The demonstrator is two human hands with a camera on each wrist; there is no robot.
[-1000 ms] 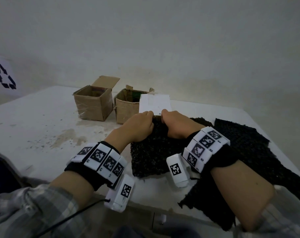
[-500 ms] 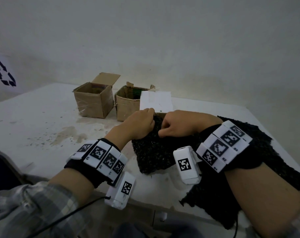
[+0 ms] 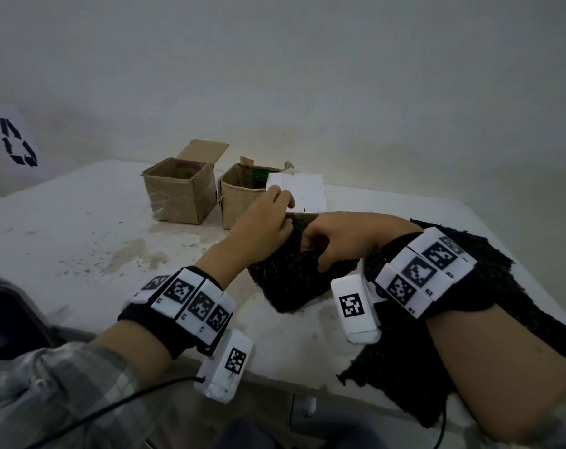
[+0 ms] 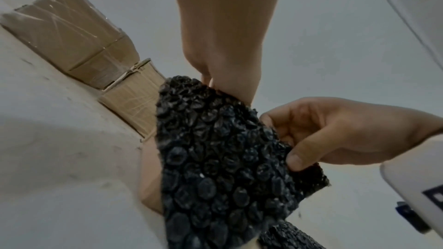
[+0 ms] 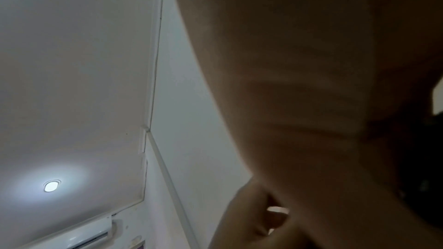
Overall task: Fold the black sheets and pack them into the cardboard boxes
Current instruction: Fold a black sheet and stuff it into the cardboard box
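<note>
Two hands are clamped on one folded black sheet [image 3: 288, 277], held just above the table [image 3: 81, 241] near its middle: left hand [image 3: 262, 231] gripping its top, right hand [image 3: 340, 238] pinching its edge. Springy bubbled plastic may unfold if either pinch is loosened before the nearer cardboard box [image 3: 239, 199] is reached.

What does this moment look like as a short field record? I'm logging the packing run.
held item: folded black sheet, bubbled texture, lifted off the table
left hand: grips its top edge
right hand: pinches its right edge
spare sheets: lie flat under the right forearm
cardboard boxes: left box, right box, both open, side by side
packed yet: no
</note>
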